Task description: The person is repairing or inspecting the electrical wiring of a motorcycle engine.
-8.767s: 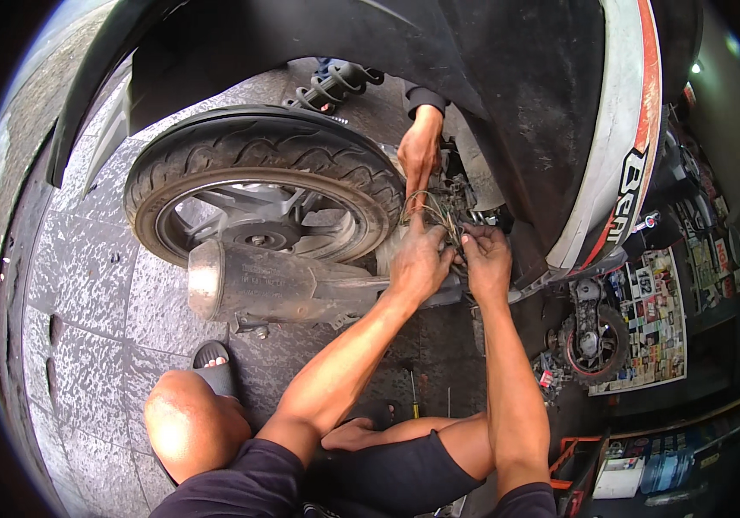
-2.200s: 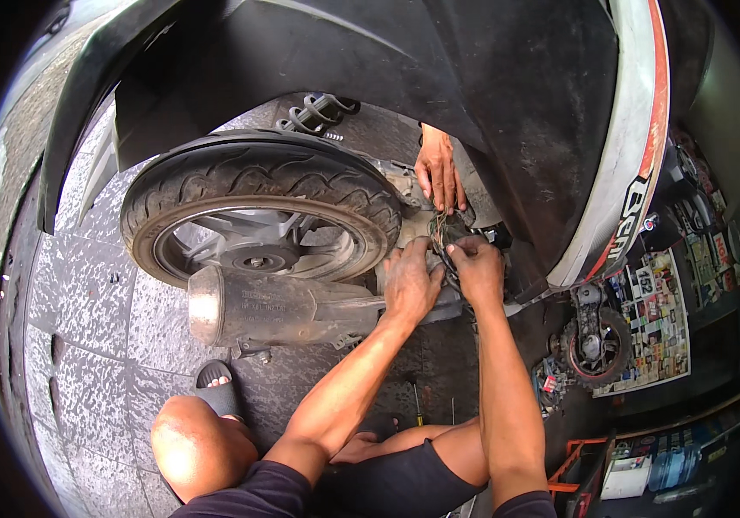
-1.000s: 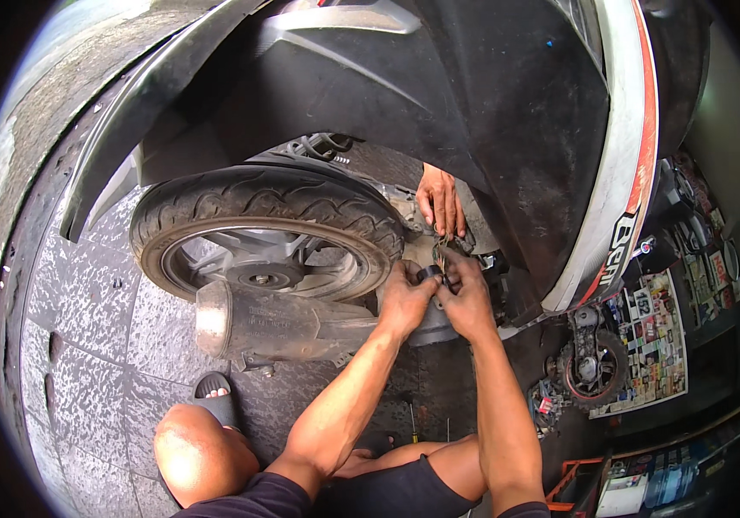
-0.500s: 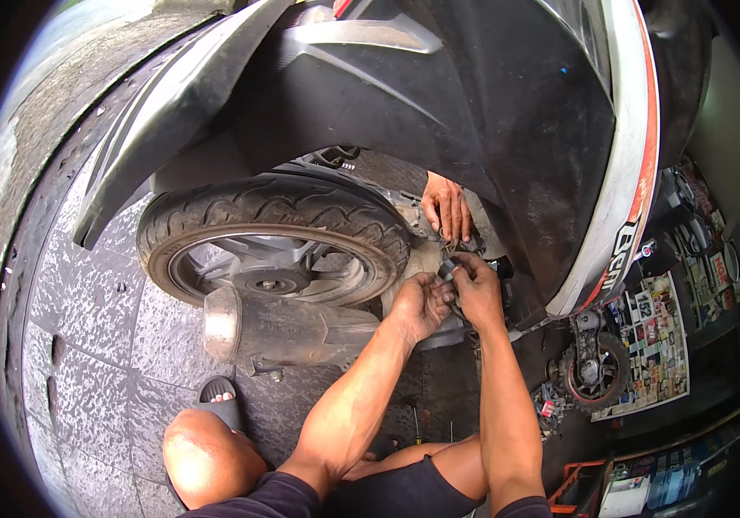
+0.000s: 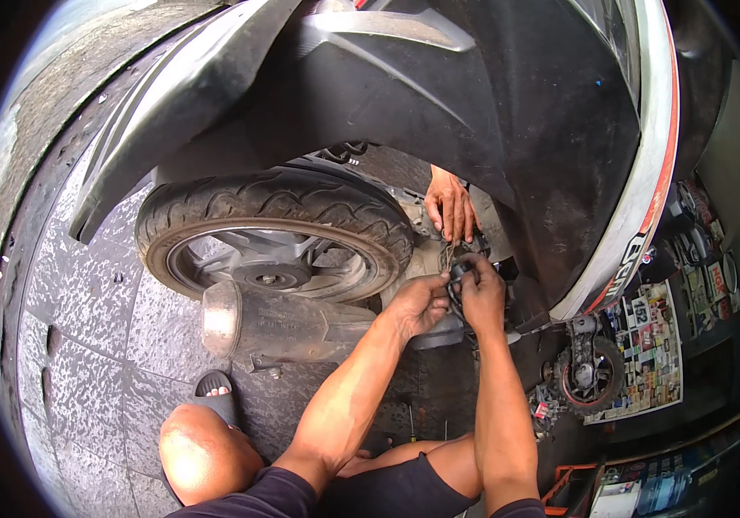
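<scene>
My right hand (image 5: 482, 292) is closed round a small black round thing (image 5: 459, 271) that looks like a roll of tape. Just beside it, my left hand (image 5: 420, 304) has its fingers curled and its fingertips at thin wires (image 5: 449, 255); what they pinch is too small to make out. Both hands work low beside the scooter's engine, between the rear wheel (image 5: 275, 242) and the dark body panel (image 5: 421, 104). From the scooter's far side another person's hand (image 5: 451, 207) reaches in, its fingers pointing down at the same wires.
The silver-tipped exhaust muffler (image 5: 283, 324) lies left of my forearms, below the wheel. A screwdriver (image 5: 413, 423) is on the tiled floor (image 5: 85, 380) near my knee. At the right are a loose wheel assembly (image 5: 590, 375), a sticker-covered board (image 5: 650, 354) and an orange frame (image 5: 573, 483).
My right hand has turned and shifted slightly right and down, the black roll moving with it. My left hand stays close beside it. The view has shifted slightly; the other person's hand stays at the wires.
</scene>
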`<state>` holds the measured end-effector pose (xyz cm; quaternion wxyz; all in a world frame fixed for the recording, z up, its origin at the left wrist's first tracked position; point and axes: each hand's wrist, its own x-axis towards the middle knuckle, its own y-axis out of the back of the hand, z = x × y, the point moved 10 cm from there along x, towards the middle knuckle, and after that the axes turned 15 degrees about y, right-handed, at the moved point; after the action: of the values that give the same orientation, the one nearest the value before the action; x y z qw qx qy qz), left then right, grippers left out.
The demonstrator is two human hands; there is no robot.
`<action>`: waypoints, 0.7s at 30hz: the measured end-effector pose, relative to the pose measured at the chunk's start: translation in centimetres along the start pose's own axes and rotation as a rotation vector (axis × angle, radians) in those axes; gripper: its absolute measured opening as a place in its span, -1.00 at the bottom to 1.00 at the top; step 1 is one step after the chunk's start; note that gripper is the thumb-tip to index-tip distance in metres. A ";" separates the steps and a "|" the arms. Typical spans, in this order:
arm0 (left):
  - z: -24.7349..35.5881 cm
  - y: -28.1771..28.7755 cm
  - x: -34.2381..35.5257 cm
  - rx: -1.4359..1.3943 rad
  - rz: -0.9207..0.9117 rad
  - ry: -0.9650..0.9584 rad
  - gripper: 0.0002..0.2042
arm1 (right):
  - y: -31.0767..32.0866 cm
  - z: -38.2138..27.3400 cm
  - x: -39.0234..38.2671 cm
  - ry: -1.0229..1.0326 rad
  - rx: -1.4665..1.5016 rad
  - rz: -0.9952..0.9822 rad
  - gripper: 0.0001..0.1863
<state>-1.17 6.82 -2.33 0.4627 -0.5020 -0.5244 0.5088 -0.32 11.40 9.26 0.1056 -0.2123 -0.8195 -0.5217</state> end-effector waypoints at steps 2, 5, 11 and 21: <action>0.6 1.2 -0.3 0.116 0.161 -0.113 -0.84 | 0.8 0.0 0.2 0.105 -0.128 0.004 -0.75; 1.3 1.5 -1.5 0.180 0.309 -0.225 -0.86 | 0.8 -3.7 0.4 0.303 -0.261 -0.025 -0.79; 2.7 2.1 -1.4 0.285 0.397 -0.392 -0.84 | -0.2 -1.0 0.7 -0.017 -0.094 -0.179 -0.72; 5.9 0.9 -5.1 1.245 0.961 -0.725 -0.66 | -2.1 2.6 1.2 -0.011 -0.109 -0.149 -0.70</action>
<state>-6.62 1.33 -3.41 0.1924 -0.1312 0.0036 0.9725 -2.24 13.27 6.96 0.0506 -0.1590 -0.8041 -0.5706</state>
